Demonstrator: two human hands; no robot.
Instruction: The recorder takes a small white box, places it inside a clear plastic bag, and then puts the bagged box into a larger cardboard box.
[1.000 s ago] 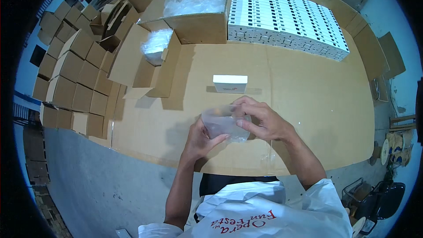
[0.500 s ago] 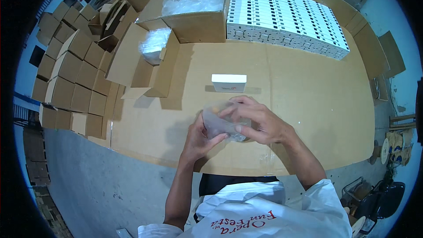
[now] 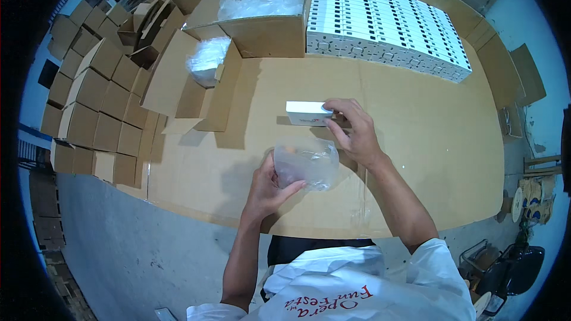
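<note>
A clear plastic bag (image 3: 312, 163) hangs from my left hand (image 3: 266, 190), pinched between thumb and fingers at its left side. Beyond it, a small white box (image 3: 306, 113) stands on the cardboard table top (image 3: 416, 160). My right hand (image 3: 355, 131) grips that box at its right end, thumb in front and fingers behind. The fingertips behind the box are partly hidden.
An open cardboard carton (image 3: 211, 98) with a stack of plastic bags (image 3: 208, 59) stands at the left. Behind it, a larger carton (image 3: 267, 38) holds loose clear plastic (image 3: 262, 3). Rows of white patterned boxes (image 3: 386, 30) fill the back right. Brown boxes (image 3: 98, 92) are stacked far left.
My right hand has left the plastic bag and moved forward to the right end of the white box. My left hand keeps the bag in about the same place.
</note>
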